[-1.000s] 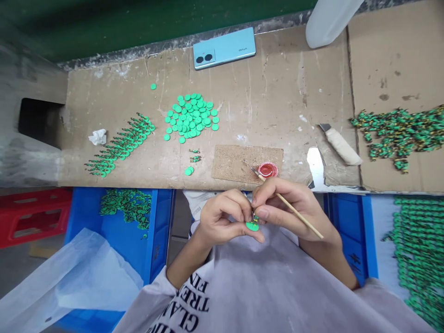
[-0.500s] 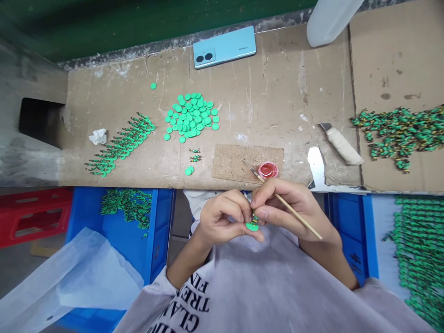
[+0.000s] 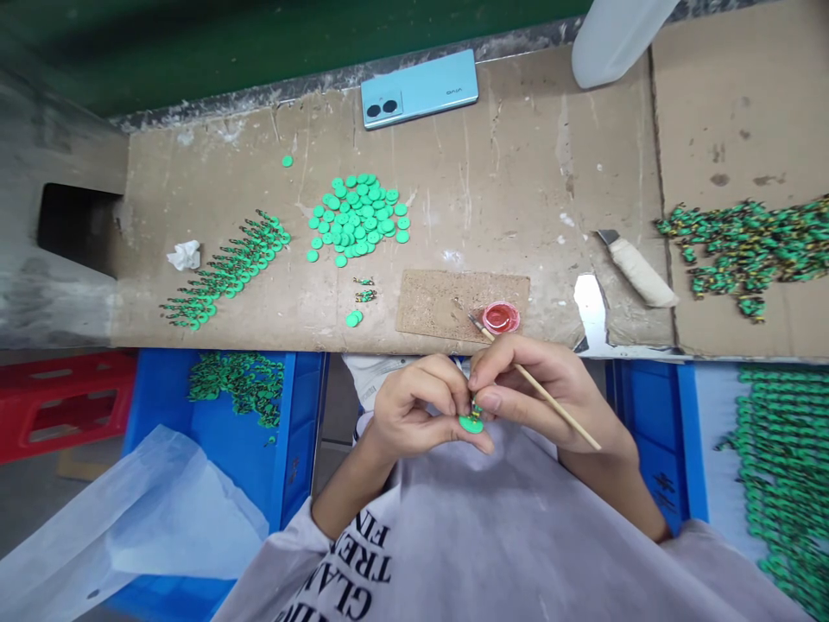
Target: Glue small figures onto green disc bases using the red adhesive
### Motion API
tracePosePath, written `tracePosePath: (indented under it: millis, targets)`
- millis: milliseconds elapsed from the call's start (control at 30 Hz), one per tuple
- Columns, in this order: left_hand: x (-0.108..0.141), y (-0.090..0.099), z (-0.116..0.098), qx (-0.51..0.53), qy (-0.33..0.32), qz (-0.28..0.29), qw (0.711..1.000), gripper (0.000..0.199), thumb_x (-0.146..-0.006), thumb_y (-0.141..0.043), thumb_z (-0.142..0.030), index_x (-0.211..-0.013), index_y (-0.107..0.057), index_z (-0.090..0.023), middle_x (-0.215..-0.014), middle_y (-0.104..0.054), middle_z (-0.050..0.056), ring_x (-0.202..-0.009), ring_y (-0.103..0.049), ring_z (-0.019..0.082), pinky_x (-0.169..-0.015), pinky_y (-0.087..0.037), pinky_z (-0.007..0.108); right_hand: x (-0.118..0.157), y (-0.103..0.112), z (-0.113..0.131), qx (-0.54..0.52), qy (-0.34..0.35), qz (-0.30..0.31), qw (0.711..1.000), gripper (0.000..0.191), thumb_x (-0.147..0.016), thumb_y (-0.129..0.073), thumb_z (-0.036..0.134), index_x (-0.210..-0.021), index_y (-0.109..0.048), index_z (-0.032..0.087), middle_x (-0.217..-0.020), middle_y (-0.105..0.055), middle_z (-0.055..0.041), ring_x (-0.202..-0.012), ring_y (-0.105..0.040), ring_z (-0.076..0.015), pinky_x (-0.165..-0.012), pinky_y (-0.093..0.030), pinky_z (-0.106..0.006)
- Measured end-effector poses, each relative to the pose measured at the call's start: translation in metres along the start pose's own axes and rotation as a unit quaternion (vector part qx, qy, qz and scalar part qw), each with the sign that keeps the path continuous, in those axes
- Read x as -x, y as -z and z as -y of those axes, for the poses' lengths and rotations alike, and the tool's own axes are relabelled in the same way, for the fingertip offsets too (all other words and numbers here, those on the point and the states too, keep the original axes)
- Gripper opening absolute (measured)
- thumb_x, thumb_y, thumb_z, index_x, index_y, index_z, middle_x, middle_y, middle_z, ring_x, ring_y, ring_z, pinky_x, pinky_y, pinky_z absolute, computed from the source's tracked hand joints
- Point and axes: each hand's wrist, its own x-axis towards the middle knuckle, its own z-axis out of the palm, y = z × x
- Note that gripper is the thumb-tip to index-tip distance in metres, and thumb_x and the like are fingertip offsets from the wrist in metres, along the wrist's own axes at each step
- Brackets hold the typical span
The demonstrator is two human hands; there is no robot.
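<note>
Between your left hand [image 3: 420, 402] and right hand [image 3: 550, 380]: small figure [image 3: 477, 409] on green disc [image 3: 471, 425]. Left fingers grip disc; right hand grips brush [image 3: 550, 399], fingertips closed at figure. Step looks like seating figure; next move seemingly calls for steady pressure.

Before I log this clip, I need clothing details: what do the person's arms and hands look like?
Left hand and right hand are bare: no gloves, rings or watch show. Loose greyish-lilac sleeves leave the forearms uncovered; the shirt has black lettering.
</note>
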Motion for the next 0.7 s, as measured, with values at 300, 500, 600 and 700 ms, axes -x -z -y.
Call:
tracePosePath:
  millis: [300,500,600,700]
  targets:
    - [0.0014,-0.0007,-0.0008,-0.005,0.003,-0.007,1.000,0.040,-0.075,-0.095,-0.020,-0.085,-0.057,-0.021,-0.076,-0.067,-0.005,-0.066,-0.066,0.009,-0.063,-0.056,0.019,-0.0016,-0.0010,0.0054,0.011,-0.011,-0.003,1.000,0.016,-0.097,-0.078,0.034,-0.091,-0.071,0.021,-0.078,-0.071,-0.0013,-0.069,-0.065,-0.0139,-0.058,-0.051,-0.024]
    - [0.0031,-0.0012,-0.0006,-0.005,0.015,-0.021,1.000,0.038,-0.076,-0.094,-0.018,-0.084,-0.056,-0.021,-0.076,-0.069,-0.005,-0.066,-0.066,0.009,-0.063,-0.055,0.019,-0.0006,-0.0053,0.0068,0.018,-0.012,-0.036,0.999,0.016,-0.094,-0.081,0.033,-0.090,-0.072,0.021,-0.077,-0.070,0.0008,-0.064,-0.062,-0.0118,-0.055,-0.048,-0.023]
    - [0.0042,-0.0015,0.0002,-0.007,0.014,-0.030,0.999,0.039,-0.077,-0.093,-0.018,-0.082,-0.054,-0.021,-0.076,-0.069,-0.004,-0.065,-0.066,0.010,-0.064,-0.056,0.020,-0.0006,-0.0052,0.0042,0.003,-0.013,-0.033,0.999,0.012,-0.093,-0.081,0.029,-0.092,-0.072,0.021,-0.076,-0.069,0.0013,-0.064,-0.062,-0.0112,-0.054,-0.047,-0.022]
    - [0.0051,-0.0018,0.0003,-0.007,0.016,-0.036,0.999,0.041,-0.080,-0.091,-0.019,-0.079,-0.051,-0.021,-0.078,-0.070,-0.004,-0.065,-0.066,0.010,-0.063,-0.055,0.021,-0.0010,-0.0052,0.0028,0.004,-0.016,-0.036,0.999,0.013,-0.093,-0.081,0.031,-0.092,-0.072,0.022,-0.076,-0.068,0.0012,-0.063,-0.061,-0.0116,-0.053,-0.046,-0.022]
